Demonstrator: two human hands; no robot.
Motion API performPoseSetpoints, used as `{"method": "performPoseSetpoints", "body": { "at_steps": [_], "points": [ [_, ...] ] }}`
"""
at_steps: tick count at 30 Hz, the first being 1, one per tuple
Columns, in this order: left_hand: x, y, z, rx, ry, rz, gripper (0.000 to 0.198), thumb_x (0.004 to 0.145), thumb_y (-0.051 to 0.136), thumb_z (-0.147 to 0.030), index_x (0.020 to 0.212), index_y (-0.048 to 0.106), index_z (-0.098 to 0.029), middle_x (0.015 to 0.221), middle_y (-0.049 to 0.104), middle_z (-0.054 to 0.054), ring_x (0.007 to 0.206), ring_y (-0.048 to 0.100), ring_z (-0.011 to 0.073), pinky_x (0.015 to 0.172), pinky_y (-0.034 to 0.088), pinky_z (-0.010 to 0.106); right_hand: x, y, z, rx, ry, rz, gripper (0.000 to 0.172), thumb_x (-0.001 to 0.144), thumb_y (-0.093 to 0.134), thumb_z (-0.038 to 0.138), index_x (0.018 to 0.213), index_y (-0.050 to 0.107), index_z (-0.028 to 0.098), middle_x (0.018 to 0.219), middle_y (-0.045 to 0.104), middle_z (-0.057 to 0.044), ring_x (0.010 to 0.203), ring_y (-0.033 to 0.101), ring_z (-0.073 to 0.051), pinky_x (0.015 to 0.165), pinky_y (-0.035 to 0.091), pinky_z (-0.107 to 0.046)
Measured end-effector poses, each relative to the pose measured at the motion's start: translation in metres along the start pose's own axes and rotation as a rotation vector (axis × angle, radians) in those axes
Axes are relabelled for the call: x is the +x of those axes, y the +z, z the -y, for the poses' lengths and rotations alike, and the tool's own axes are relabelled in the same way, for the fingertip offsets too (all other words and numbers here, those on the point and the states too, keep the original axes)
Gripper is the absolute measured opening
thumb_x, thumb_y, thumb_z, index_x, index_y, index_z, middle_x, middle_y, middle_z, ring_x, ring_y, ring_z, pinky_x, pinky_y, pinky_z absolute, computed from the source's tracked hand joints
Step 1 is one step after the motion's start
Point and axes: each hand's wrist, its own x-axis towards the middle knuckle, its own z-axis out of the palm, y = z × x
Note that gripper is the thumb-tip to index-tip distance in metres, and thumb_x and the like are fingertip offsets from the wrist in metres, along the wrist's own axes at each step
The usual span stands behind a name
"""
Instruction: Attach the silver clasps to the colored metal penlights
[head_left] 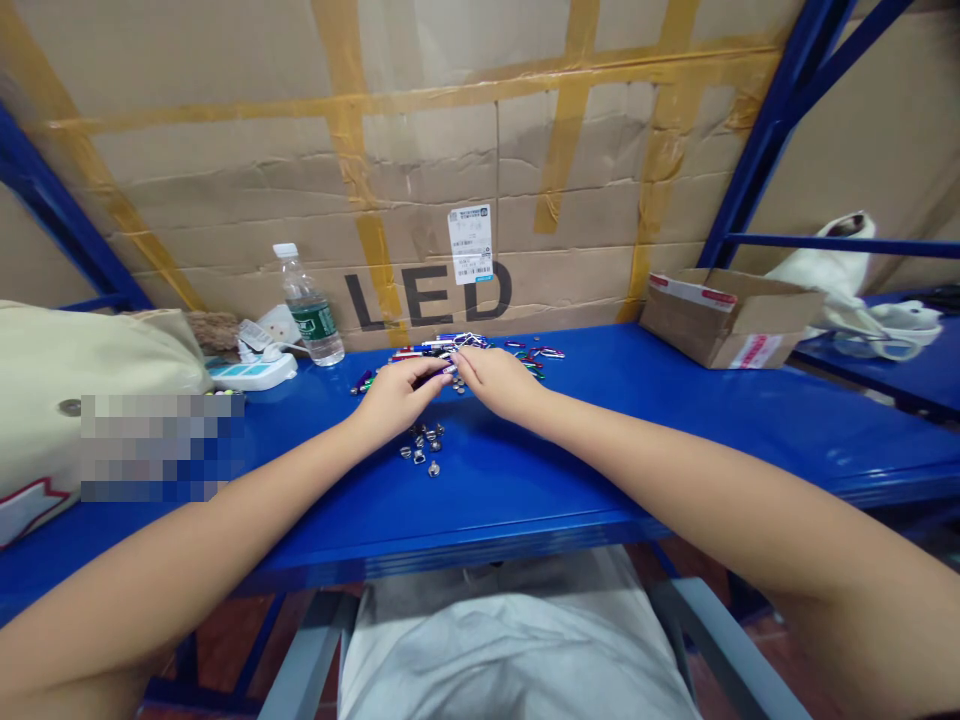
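Observation:
My left hand (pixel 397 398) pinches a small, slim purple item (pixel 448 370) with a pale end; its exact kind is too small to tell. Close against it, my right hand (pixel 499 380) has its fingers drawn together at the item's end. Behind and around both hands lies a pile of slim coloured pieces (pixel 406 350) that look like pens or tubes. Several coloured carabiners (pixel 551 353) lie right of the pile. Nearer to me, several small silver metal pieces (pixel 433 468) are scattered on the blue table (pixel 510 500). My hands partly cover the pile.
A water bottle (pixel 311 310) stands at the back left beside a white power strip (pixel 259 372). A pale bag (pixel 90 360) occupies the left side. At the back right sits an open cardboard box (pixel 720 318). A large taped cardboard sheet (pixel 420 190) rises behind the table.

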Motion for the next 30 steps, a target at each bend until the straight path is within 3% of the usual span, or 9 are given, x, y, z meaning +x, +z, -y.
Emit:
{"method": "performPoseSetpoints", "body": {
  "at_steps": [5, 8, 11, 13, 15, 19, 22, 26, 30],
  "points": [
    [0.0, -0.003, 0.004, 0.366, 0.39, -0.161, 0.021, 0.092, 0.053, -0.027, 0.103, 0.067, -0.016, 0.099, 0.073, 0.01, 0.092, 0.067, 0.0203, 0.082, 0.051, 0.035, -0.001, 0.005, 0.008, 0.393, 0.138, -0.034, 0.034, 0.098, 0.032, 0.026, 0.068, 0.047, 0.019, 0.07, 0.058, -0.003, 0.064, 0.051, -0.013, 0.064, 0.037, -0.026],
    [0.003, -0.012, 0.007, 0.589, 0.639, -0.163, 0.019, 0.094, 0.05, -0.021, 0.103, 0.066, -0.017, 0.097, 0.073, 0.01, 0.086, 0.067, 0.0196, 0.07, 0.049, 0.031, -0.001, 0.003, 0.012, 0.872, 0.355, 0.207, 0.038, 0.098, 0.025, 0.027, 0.062, 0.034, 0.021, 0.048, 0.036, 0.006, 0.041, 0.029, -0.009, 0.044, 0.026, -0.023],
    [0.008, -0.018, 0.008, 0.673, 0.768, -0.121, 0.022, 0.095, 0.046, -0.017, 0.104, 0.065, -0.019, 0.101, 0.073, 0.008, 0.086, 0.067, 0.019, 0.066, 0.046, 0.03, 0.0, -0.002, 0.014, 1.187, 0.503, 0.446, 0.035, 0.097, 0.022, 0.026, 0.062, 0.029, 0.022, 0.042, 0.023, 0.009, 0.037, 0.013, -0.009, 0.038, 0.016, -0.021],
    [0.009, -0.018, 0.008, 0.625, 0.72, -0.117, 0.021, 0.095, 0.046, -0.02, 0.104, 0.065, -0.019, 0.1, 0.073, 0.009, 0.086, 0.067, 0.0186, 0.069, 0.047, 0.031, 0.001, -0.005, 0.012, 1.191, 0.522, 0.46, 0.036, 0.097, 0.022, 0.025, 0.061, 0.028, 0.022, 0.04, 0.023, 0.009, 0.036, 0.013, -0.009, 0.038, 0.015, -0.021],
    [0.009, -0.014, 0.008, 0.519, 0.604, -0.108, 0.02, 0.095, 0.049, -0.025, 0.101, 0.066, -0.018, 0.097, 0.073, 0.009, 0.086, 0.067, 0.0187, 0.073, 0.048, 0.031, 0.001, -0.005, 0.01, 1.039, 0.491, 0.376, 0.039, 0.097, 0.024, 0.027, 0.059, 0.031, 0.022, 0.04, 0.027, 0.008, 0.037, 0.019, -0.009, 0.04, 0.018, -0.022],
    [0.007, -0.009, 0.005, 0.294, 0.317, -0.018, 0.024, 0.091, 0.053, -0.034, 0.1, 0.068, -0.017, 0.097, 0.073, 0.008, 0.088, 0.067, 0.0196, 0.08, 0.051, 0.032, 0.002, -0.002, 0.001, 0.613, 0.273, 0.18, 0.049, 0.098, 0.028, 0.03, 0.051, 0.037, 0.019, 0.046, 0.04, 0.003, 0.046, 0.037, -0.01, 0.052, 0.03, -0.024],
    [0.004, -0.009, 0.0, 0.187, 0.186, 0.034, 0.025, 0.087, 0.056, -0.037, 0.097, 0.07, -0.019, 0.096, 0.073, 0.006, 0.088, 0.067, 0.0204, 0.081, 0.051, 0.032, 0.0, 0.001, -0.003, 0.385, 0.128, 0.075, 0.051, 0.098, 0.028, 0.036, 0.052, 0.04, 0.019, 0.052, 0.043, 0.001, 0.052, 0.038, -0.012, 0.056, 0.029, -0.026],
    [0.002, -0.007, -0.003, 0.115, 0.129, 0.035, 0.025, 0.086, 0.057, -0.038, 0.094, 0.071, -0.019, 0.094, 0.074, 0.006, 0.086, 0.067, 0.0203, 0.079, 0.052, 0.031, -0.001, 0.004, -0.004, 0.205, 0.065, -0.011, 0.053, 0.098, 0.029, 0.042, 0.053, 0.044, 0.018, 0.054, 0.043, 0.0, 0.054, 0.038, -0.012, 0.057, 0.026, -0.026],
    [0.001, -0.007, 0.0, 0.25, 0.292, -0.024, 0.026, 0.091, 0.051, -0.037, 0.096, 0.069, -0.019, 0.096, 0.073, 0.009, 0.09, 0.067, 0.0207, 0.082, 0.049, 0.034, -0.001, 0.007, 0.001, 0.36, 0.155, -0.006, 0.055, 0.099, 0.027, 0.043, 0.051, 0.039, 0.019, 0.051, 0.042, 0.001, 0.051, 0.038, -0.011, 0.055, 0.028, -0.025]
  ]
}}
